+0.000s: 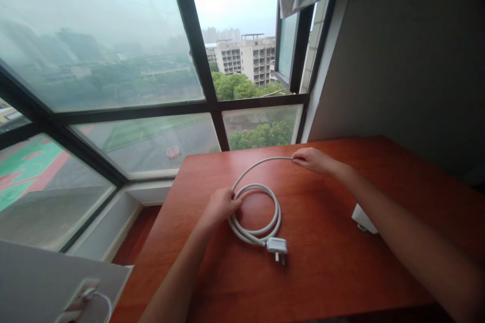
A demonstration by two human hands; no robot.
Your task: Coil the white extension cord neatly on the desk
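A white power cord [278, 207] lies coiled in loops on the brown table. Its plug [277, 246], with metal prongs, rests at the near side of the coil. My left hand [223, 205] is closed around the left side of the loops. Farther back and to the right, my right hand [312, 159] pinches a free stretch of the same cord, which arcs between the two hands. The cord's far end is hidden at my right fingers. Partly covered by my right forearm, a white adapter-like block [364, 219] sits on the table.
The wooden table [322, 282] reaches back to a large window with dark frames [215, 106]. One window pane [288, 45] stands open, with cloth hanging above it. At lower left, a wall socket [81, 298] has a white plug and cable in it.
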